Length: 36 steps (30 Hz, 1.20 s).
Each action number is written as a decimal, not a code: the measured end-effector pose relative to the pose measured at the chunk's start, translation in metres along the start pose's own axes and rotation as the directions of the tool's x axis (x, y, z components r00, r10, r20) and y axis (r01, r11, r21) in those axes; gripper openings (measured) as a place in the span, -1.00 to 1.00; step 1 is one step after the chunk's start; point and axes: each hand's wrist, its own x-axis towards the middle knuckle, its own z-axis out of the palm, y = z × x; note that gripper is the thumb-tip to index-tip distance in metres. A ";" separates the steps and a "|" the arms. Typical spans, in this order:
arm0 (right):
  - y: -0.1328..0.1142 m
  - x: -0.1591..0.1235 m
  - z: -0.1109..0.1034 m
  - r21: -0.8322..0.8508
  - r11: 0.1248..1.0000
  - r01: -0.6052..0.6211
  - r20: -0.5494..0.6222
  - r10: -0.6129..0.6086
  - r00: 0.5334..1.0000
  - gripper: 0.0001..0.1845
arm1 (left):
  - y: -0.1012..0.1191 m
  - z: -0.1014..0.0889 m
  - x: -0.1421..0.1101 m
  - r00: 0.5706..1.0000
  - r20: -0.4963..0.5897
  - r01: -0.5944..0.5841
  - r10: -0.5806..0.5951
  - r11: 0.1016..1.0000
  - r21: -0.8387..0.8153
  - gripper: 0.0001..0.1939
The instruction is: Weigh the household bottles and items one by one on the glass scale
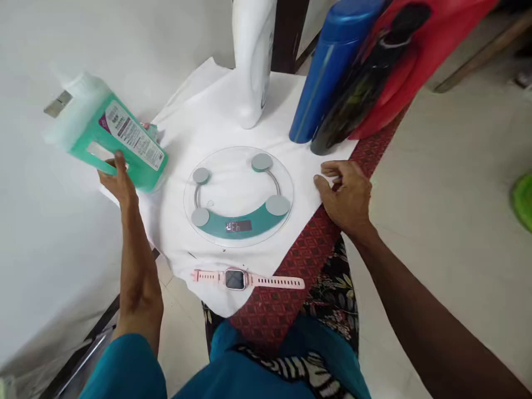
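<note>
Left grip (118, 177) holds green jug (124, 136) beside scale (236, 197); right grip (343, 191), narrowly parted, at edge of white cloth (177, 136).

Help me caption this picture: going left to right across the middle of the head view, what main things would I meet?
Translucent plastic jug of green liquid → round clear-glass scale with a teal band → right hand → bright green object cut off at the right edge.
</note>
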 end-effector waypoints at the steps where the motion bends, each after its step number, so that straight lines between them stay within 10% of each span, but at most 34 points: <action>1: 0.000 0.000 0.000 -0.001 1.000 -0.002 0.000 0.002 1.000 -0.81 | -0.004 -0.004 -0.007 0.999 0.031 0.029 -0.030 0.999 0.015 -0.76; 15: -0.003 0.004 0.001 0.067 0.997 -0.042 0.005 0.042 0.999 -0.80 | -0.014 -0.040 -0.026 0.948 0.262 0.118 -0.180 0.964 0.236 -0.40; 36: 0.002 0.004 0.003 0.039 0.999 -0.010 -0.002 0.010 1.000 -0.81 | -0.031 0.002 -0.009 0.977 0.213 0.026 -0.033 0.999 0.038 -0.33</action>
